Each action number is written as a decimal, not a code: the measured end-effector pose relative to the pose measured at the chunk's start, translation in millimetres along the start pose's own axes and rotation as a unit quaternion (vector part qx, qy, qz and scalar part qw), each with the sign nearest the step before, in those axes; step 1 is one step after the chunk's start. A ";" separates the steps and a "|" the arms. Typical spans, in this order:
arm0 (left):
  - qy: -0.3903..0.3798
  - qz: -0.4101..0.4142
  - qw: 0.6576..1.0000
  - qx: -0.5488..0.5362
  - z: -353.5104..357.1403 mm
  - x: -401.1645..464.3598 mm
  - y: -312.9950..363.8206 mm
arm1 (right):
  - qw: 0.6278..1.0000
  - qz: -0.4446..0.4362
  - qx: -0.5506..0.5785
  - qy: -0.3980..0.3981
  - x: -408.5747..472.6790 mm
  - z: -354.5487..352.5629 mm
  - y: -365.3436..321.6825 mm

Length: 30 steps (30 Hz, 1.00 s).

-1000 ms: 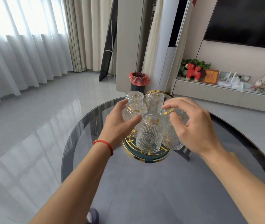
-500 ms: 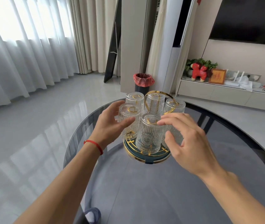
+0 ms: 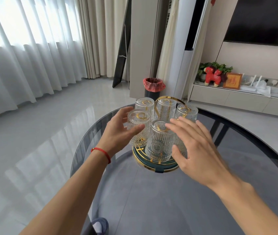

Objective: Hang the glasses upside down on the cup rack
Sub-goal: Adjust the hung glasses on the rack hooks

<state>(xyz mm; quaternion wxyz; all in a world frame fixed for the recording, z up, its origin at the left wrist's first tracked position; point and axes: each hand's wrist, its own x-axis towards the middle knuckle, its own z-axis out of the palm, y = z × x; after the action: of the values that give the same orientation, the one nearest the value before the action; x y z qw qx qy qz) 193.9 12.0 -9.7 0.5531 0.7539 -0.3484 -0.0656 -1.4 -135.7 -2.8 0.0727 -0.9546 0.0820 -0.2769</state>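
Note:
Several ribbed clear glasses stand upside down on a round cup rack (image 3: 158,169) with a dark base, gold rim and gold loop handle (image 3: 168,98). My left hand (image 3: 118,134) wraps the left front glass (image 3: 138,119), thumb in front and fingers behind it. My right hand (image 3: 201,150) hovers with fingers spread, its fingertips over the top of the nearest glass (image 3: 158,146) and its thumb beside that glass. A further glass on the right is mostly hidden behind my right hand. Three more glasses (image 3: 166,109) stand at the back.
The rack sits near the far edge of a round dark glass table (image 3: 151,200). Beyond the table stands a bin with a red liner (image 3: 154,87). A low TV shelf with ornaments (image 3: 219,78) runs along the right wall.
My right hand has opened from a pinch at the rack's right side and moved nearer, fingers now spread over the front glass. My left hand stays around the left front glass.

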 end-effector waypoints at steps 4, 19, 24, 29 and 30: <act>-0.004 0.004 1.000 0.006 -0.4 1.1 -0.3 | 1.000 0.006 0.002 -0.007 0.3 -0.2 0.1; 0.000 0.010 1.000 0.011 0.6 1.8 -5.7 | 1.000 0.009 0.013 -0.013 1.0 0.6 1.4; -0.005 0.006 1.000 0.011 -0.3 -0.3 -3.6 | 1.000 0.011 0.011 -0.016 1.6 0.3 2.3; 0.041 0.051 0.995 0.072 -4.2 -8.4 5.8 | 0.999 0.021 0.006 -0.026 3.2 -0.6 4.3; 0.076 0.094 0.988 0.095 -4.5 -12.4 8.5 | 0.999 0.023 0.003 -0.029 3.6 -0.8 4.7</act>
<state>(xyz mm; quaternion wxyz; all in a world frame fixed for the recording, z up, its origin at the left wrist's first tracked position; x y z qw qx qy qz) 183.0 21.7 -4.1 0.5079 0.7698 -0.3788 0.0775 0.6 -141.0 -1.2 0.0843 -0.9599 0.1013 -0.2475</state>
